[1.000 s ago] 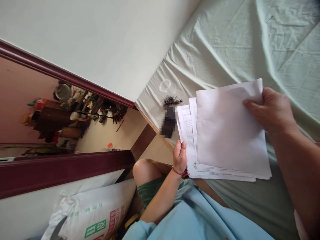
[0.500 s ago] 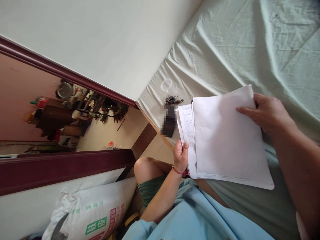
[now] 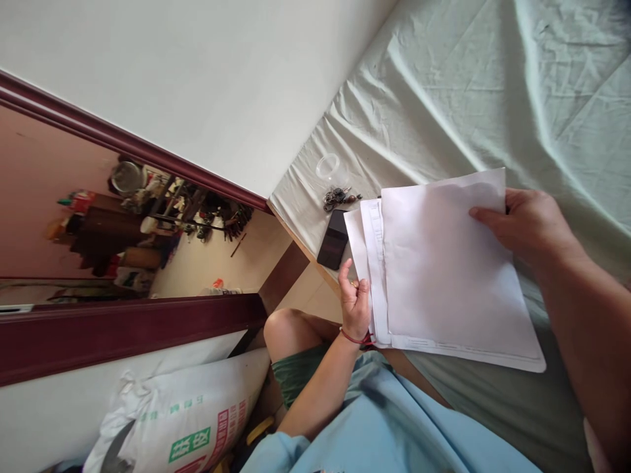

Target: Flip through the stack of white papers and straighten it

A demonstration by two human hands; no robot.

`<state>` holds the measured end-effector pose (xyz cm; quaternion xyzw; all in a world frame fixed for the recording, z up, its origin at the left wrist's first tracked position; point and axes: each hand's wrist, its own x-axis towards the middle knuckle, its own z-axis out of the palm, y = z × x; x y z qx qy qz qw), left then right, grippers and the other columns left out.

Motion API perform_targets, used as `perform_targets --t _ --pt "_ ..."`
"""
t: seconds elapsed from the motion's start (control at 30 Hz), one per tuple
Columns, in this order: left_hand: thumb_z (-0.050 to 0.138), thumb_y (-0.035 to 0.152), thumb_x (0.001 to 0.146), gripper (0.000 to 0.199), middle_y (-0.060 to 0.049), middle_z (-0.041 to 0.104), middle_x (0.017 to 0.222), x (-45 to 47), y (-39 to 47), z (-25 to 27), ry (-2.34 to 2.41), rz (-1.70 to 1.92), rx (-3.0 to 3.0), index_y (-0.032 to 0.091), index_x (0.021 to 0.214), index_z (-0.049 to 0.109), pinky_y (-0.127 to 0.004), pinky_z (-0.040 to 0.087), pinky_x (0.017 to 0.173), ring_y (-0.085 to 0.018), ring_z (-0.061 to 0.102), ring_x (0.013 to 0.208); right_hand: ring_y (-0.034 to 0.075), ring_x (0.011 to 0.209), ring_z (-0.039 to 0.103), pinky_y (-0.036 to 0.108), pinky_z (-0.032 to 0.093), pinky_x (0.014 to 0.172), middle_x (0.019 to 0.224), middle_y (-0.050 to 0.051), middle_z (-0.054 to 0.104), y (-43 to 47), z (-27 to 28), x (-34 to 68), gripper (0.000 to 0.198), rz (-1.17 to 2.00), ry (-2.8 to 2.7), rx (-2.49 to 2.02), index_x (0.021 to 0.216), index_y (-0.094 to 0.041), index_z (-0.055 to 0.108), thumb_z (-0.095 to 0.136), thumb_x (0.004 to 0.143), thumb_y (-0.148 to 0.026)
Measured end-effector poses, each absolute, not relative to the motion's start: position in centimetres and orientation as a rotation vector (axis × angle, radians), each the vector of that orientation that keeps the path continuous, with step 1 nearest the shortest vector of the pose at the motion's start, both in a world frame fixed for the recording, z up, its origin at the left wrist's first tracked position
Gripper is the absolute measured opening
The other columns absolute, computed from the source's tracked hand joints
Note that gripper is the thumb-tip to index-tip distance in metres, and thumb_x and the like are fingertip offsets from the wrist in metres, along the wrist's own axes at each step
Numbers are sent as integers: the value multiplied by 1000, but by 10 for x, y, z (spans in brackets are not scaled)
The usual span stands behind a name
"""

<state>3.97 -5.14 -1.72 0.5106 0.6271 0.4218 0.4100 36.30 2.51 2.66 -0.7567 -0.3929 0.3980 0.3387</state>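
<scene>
A stack of paper sheets (image 3: pixel 444 263) hangs over the bed's edge and above my lap. Its top sheet is plain white; printed lines show on the sheets that stick out at the left and bottom. My right hand (image 3: pixel 525 220) pinches the stack's upper right edge, thumb on top and fingers underneath. Beside the left edge is my left hand (image 3: pixel 353 305), index finger raised and apart from the thumb; its other fingers are partly hidden. A red cord bracelet (image 3: pixel 353 339) circles that wrist. Just left of the sheets lies a black phone (image 3: pixel 333 240).
Keys (image 3: pixel 336 198) and a clear plastic cup (image 3: pixel 331 172) lie on the pale green bedsheet (image 3: pixel 444 112) near the wall. At the lower left stands a white printed sack (image 3: pixel 197 407). A doorway with a dark red frame (image 3: pixel 128 328) shows a cluttered room.
My left hand's fingers have loosened from the left edge of the papers, the index finger lifting. The sheets have fanned slightly apart, and the right hand has shifted a little right.
</scene>
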Motion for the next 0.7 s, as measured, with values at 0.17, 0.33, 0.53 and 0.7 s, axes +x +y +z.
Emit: perform_targets --t 0.17,0.33,0.53,0.7 --pt "58 65 98 52 -1 59 85 38 -51 -17 1600 1043 1353 24 130 59 -30 48 73 -16 54 70 14 60 59 28 49 58 74 1 71 23 34 361 20 1099 -868 -1855 96 -21 81 75 78 -28" --pt "57 63 99 46 0 56 84 38 -50 -14 1558 1004 1347 22 120 62 -28 44 72 -15 48 71 10 52 52 27 51 56 66 -1 65 22 42 358 12 1184 -743 -1778 90 -20 80 78 79 -23" --pt "56 63 100 47 -4 63 96 39 -49 -5 1545 987 1385 21 121 64 -30 47 81 -17 55 81 11 52 56 26 53 54 65 0 67 24 39 360 7 1234 -653 -1700 84 -19 79 81 77 -21" --pt "57 63 99 50 -8 69 114 37 -49 -6 1543 973 1376 21 125 65 -34 50 93 -21 64 100 16 60 66 27 57 56 76 4 75 25 32 365 15 1321 -536 -1559 85 -18 79 85 72 -21"
